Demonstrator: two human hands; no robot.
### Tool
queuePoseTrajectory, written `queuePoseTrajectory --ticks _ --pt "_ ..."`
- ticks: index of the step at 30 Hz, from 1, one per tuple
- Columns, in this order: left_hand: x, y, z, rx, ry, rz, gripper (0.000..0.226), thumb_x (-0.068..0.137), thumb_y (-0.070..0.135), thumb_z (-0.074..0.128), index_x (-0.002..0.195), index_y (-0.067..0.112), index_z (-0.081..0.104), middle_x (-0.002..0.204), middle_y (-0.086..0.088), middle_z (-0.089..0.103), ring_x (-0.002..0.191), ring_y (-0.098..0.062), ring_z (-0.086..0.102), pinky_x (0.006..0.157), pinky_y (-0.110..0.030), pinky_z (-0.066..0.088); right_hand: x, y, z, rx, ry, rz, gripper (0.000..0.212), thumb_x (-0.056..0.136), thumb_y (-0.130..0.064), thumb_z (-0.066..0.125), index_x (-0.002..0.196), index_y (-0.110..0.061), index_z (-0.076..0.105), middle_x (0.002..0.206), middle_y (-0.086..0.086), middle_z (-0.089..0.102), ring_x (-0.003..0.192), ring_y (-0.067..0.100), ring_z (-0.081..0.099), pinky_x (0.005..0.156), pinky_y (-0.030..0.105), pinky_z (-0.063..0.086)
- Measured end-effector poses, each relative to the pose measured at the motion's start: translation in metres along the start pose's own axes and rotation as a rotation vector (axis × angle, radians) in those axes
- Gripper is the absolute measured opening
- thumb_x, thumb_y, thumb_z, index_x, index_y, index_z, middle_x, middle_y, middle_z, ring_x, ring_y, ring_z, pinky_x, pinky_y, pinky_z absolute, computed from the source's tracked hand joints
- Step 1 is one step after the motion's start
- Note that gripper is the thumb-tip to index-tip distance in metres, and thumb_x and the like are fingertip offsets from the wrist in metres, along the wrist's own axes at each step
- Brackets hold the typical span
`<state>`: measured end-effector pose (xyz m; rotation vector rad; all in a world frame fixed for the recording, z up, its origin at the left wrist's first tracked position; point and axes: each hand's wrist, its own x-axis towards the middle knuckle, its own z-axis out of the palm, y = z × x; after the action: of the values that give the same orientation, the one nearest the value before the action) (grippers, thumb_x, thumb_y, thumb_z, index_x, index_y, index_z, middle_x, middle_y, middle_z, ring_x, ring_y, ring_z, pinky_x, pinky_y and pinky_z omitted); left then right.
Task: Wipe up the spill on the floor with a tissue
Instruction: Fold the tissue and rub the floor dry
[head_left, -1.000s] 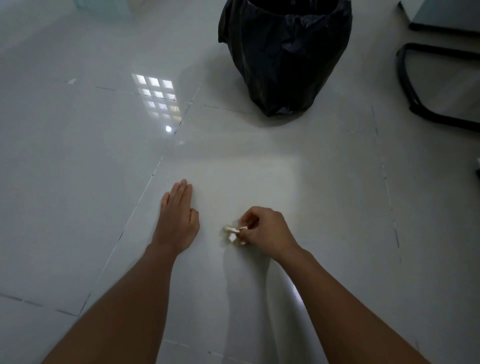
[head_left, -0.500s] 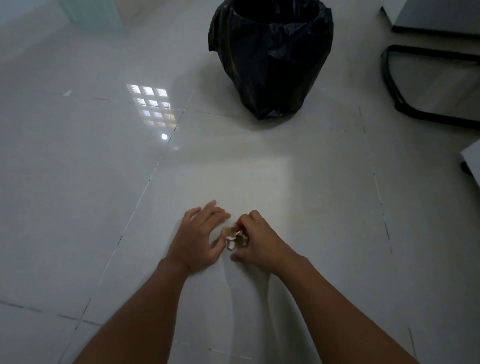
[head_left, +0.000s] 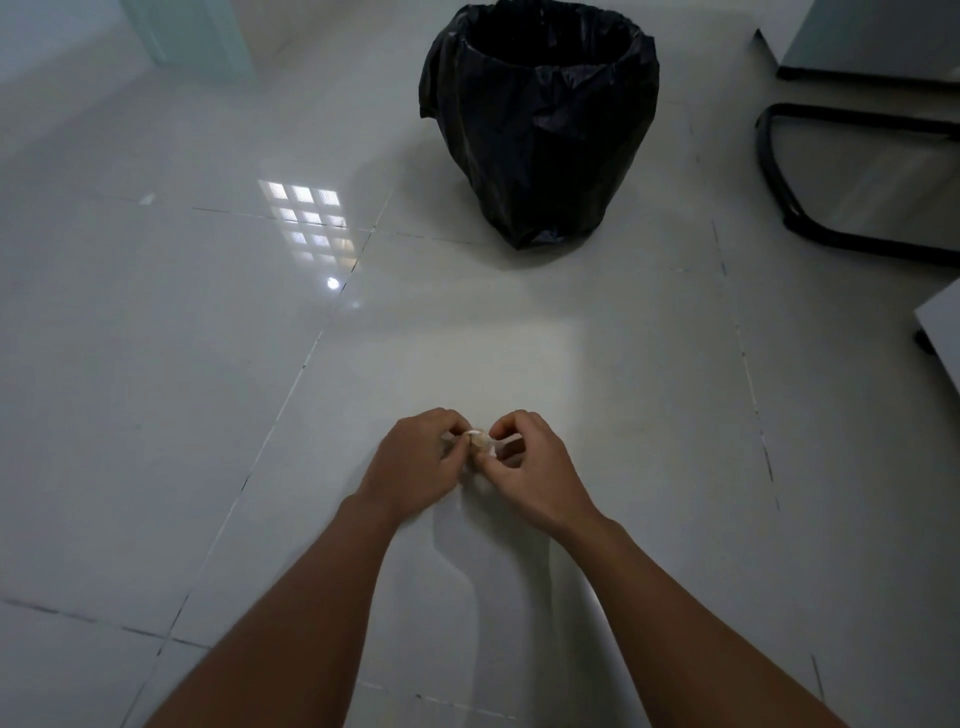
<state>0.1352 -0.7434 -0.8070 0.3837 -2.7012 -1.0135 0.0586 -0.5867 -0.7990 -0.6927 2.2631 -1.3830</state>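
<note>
A small crumpled tissue (head_left: 479, 440), whitish with a brown stain, is pinched between both my hands just above the glossy floor tile (head_left: 623, 395). My left hand (head_left: 415, 462) grips its left side with curled fingers. My right hand (head_left: 530, 467) grips its right side with thumb and fingers. Most of the tissue is hidden by my fingers. I cannot make out any spill on the tile around the hands.
A bin lined with a black bag (head_left: 540, 130) stands on the floor straight ahead. A black chair base (head_left: 810, 228) lies at the right, with grey furniture (head_left: 883, 36) behind it and a pale panel corner (head_left: 943, 327) at the right edge.
My left hand lifted from lying flat on the tile and came over to the tissue. Both hands now grip it together, slightly farther forward.
</note>
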Motion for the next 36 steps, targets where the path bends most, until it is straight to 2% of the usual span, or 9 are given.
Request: queuePoseTrajectory --ticks 5,9,13,18,24,27,30,32,36 --pt "0.012 0.013 -0.003 -0.148 -0.062 -0.128 0.01 0.088 0.027 0.065 0.079 0.023 0.069 0.076 0.009 0.07 0.075 -0.007 0.064 0.07 -0.025 0.051 0.004 -0.002 -0.004 -0.011 0.053 0.007 0.018 0.079 -0.036 0.076 0.088 -0.022 0.068 0.093 -0.006 0.065 0.078 0.006 0.064 0.066 0.017 0.052" --pt "0.016 0.016 -0.004 -0.213 -0.075 -0.192 0.012 0.091 0.026 0.064 0.082 0.02 0.069 0.075 0.008 0.071 0.069 -0.003 0.064 0.065 -0.017 0.048 0.01 -0.002 -0.014 0.337 0.081 0.243 0.01 0.079 -0.025 0.079 0.079 -0.017 0.073 0.083 0.0 0.075 0.08 0.014 0.071 0.066 0.03 0.06" --pt "0.019 0.017 -0.007 -0.294 -0.087 -0.283 0.016 0.093 0.029 0.06 0.083 0.02 0.068 0.072 0.003 0.071 0.062 -0.006 0.062 0.061 -0.022 0.046 0.014 -0.004 -0.02 0.566 0.14 0.333 0.006 0.081 -0.009 0.074 0.081 -0.014 0.071 0.08 0.005 0.072 0.078 0.018 0.07 0.066 0.032 0.057" --pt "0.023 0.023 -0.008 -0.456 -0.19 -0.32 0.016 0.091 0.037 0.064 0.091 0.024 0.073 0.083 -0.008 0.072 0.069 -0.012 0.061 0.068 -0.028 0.049 0.018 -0.006 -0.019 0.632 0.124 0.369 0.017 0.081 0.003 0.066 0.087 -0.012 0.068 0.078 0.01 0.068 0.069 0.023 0.063 0.055 0.028 0.048" --pt "0.025 0.017 -0.003 -0.436 -0.121 -0.357 0.014 0.089 0.034 0.066 0.082 0.025 0.074 0.081 0.001 0.074 0.082 -0.021 0.069 0.076 -0.034 0.053 0.016 -0.003 -0.024 0.449 0.108 0.363 0.027 0.077 0.007 0.06 0.091 -0.014 0.07 0.075 0.001 0.063 0.059 0.013 0.056 0.057 0.026 0.049" --pt "0.024 0.015 -0.001 -0.367 -0.062 -0.377 0.012 0.089 0.032 0.066 0.083 0.024 0.073 0.074 0.004 0.072 0.07 -0.013 0.066 0.068 -0.029 0.05 0.019 -0.004 -0.024 0.305 0.117 0.365 0.023 0.076 -0.002 0.065 0.091 -0.018 0.071 0.077 0.001 0.066 0.06 0.013 0.058 0.058 0.027 0.05" --pt "0.023 0.016 0.002 -0.25 -0.017 -0.362 0.012 0.089 0.033 0.066 0.086 0.023 0.071 0.067 0.006 0.064 0.058 -0.004 0.054 0.059 -0.023 0.04 0.024 -0.003 -0.026 0.111 0.165 0.323 0.026 0.075 -0.008 0.068 0.098 -0.02 0.071 0.087 0.0 0.069 0.075 0.015 0.064 0.066 0.022 0.051" --pt "0.022 0.015 0.004 -0.259 -0.016 -0.372 0.012 0.086 0.035 0.068 0.091 0.024 0.07 0.073 0.005 0.067 0.064 -0.006 0.058 0.061 -0.021 0.041 0.023 -0.001 -0.027 -0.023 0.182 0.271 0.034 0.077 -0.008 0.065 0.109 -0.02 0.068 0.103 0.0 0.064 0.093 0.015 0.061 0.077 0.022 0.051" --pt "0.022 0.004 -0.002 -0.262 0.048 -0.413 0.021 0.083 0.038 0.072 0.101 0.027 0.068 0.089 0.005 0.067 0.075 -0.001 0.058 0.066 -0.011 0.039 0.011 -0.002 -0.023 -0.29 0.271 -0.083 0.044 0.078 -0.002 0.055 0.119 -0.016 0.063 0.119 0.0 0.055 0.115 0.016 0.042 0.094 0.018 0.035"
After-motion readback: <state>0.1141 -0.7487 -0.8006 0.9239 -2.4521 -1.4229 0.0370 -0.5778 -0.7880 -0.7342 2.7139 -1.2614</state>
